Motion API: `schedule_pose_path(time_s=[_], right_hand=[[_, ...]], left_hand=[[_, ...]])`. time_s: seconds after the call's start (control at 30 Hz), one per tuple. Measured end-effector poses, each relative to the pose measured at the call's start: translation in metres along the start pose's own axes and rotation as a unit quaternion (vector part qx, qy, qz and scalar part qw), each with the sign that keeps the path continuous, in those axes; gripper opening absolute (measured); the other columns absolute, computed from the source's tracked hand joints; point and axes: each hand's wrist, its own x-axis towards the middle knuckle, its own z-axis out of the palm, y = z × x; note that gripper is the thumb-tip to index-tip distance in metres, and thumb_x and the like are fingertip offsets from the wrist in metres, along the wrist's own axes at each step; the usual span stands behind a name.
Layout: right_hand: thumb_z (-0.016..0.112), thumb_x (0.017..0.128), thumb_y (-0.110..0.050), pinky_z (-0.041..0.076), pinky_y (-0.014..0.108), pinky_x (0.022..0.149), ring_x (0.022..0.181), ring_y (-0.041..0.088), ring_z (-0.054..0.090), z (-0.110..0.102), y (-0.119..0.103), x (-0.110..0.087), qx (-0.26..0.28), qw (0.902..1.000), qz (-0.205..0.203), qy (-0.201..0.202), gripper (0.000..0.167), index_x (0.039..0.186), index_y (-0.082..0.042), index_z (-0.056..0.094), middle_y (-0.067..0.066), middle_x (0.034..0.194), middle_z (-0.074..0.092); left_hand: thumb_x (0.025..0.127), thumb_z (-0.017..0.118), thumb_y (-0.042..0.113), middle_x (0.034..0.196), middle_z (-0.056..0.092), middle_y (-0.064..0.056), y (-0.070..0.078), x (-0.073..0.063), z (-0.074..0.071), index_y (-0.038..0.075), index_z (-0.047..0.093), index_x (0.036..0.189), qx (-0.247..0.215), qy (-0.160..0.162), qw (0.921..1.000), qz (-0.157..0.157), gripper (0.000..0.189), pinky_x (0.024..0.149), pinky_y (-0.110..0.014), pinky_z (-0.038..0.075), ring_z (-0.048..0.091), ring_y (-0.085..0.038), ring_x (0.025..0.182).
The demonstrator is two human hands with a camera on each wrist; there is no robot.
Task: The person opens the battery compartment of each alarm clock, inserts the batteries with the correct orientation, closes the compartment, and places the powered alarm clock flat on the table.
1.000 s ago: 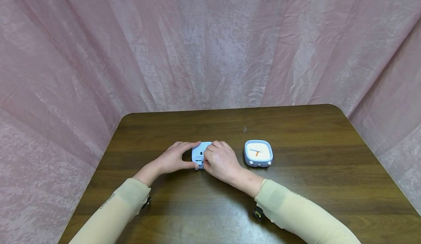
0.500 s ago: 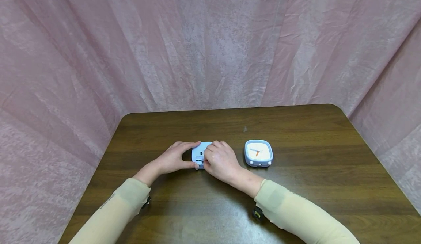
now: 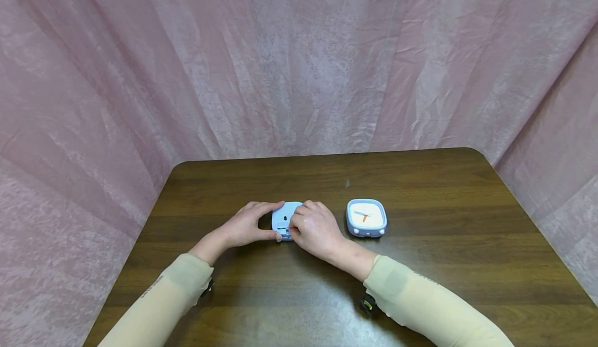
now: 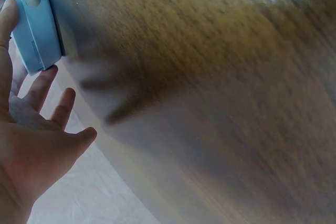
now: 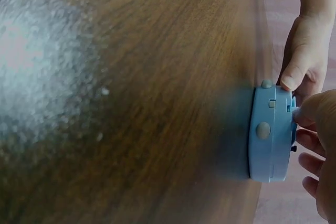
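A light-blue alarm clock [image 3: 286,214] lies face down on the table, with a dark slot in its back. My left hand [image 3: 245,226] grips its left side, thumb at the near edge and index finger at the far edge. In the left wrist view, the other fingers of the left hand [image 4: 39,135] spread beside the casing. My right hand [image 3: 315,229] bends over the right half and hides it. In the right wrist view, the right thumb and fingers [image 5: 320,114] pinch at the back of the clock [image 5: 270,145]; what lies between them is mostly hidden.
A second light-blue alarm clock [image 3: 366,217] lies face up just to the right, showing a white dial and orange hand. The brown wooden table [image 3: 444,201] has rounded far corners. Pink curtains [image 3: 299,66] hang behind and at both sides.
My right hand has shifted very slightly to the right over the clock's back. The left hand and both clocks stay in place.
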Motion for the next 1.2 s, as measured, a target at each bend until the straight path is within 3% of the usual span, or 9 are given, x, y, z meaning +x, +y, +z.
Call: schedule_pose_path(time_s=[0.47,0.87,1.2], right_hand=[[0.077,0.087,-0.019,0.048,0.04,0.092,0.101,0.021,0.061,-0.004,0.002,-0.011,0.0,0.9992,-0.04,-0.011,0.005,0.089,-0.019,0.082,-0.005,0.092,0.07],[0.075,0.092,-0.026,0.046,0.042,0.099,0.113,0.023,0.057,-0.004,-0.001,-0.024,-0.019,0.9974,-0.057,-0.041,0.022,0.111,-0.017,0.079,-0.001,0.108,0.068],[0.073,0.092,-0.028,0.045,0.042,0.1,0.117,0.024,0.055,0.0,-0.001,-0.027,-0.032,0.9962,-0.057,-0.058,0.026,0.116,-0.016,0.077,0.001,0.114,0.067]], left_hand=[[0.083,0.076,0.061,0.156,0.045,-0.002,0.0,0.0,0.0,0.032,0.039,0.159,0.005,0.0,1.0,-0.002,0.09,0.111,-0.057,0.033,0.038,-0.03,0.14],[0.083,0.076,0.062,0.157,0.044,-0.002,-0.001,0.0,0.001,0.031,0.039,0.159,0.005,0.0,1.0,-0.006,0.09,0.111,-0.057,0.033,0.037,-0.03,0.141],[0.083,0.075,0.064,0.156,0.045,-0.002,-0.002,0.0,0.002,0.032,0.039,0.159,0.004,0.002,1.0,-0.004,0.09,0.111,-0.057,0.033,0.037,-0.03,0.141]])
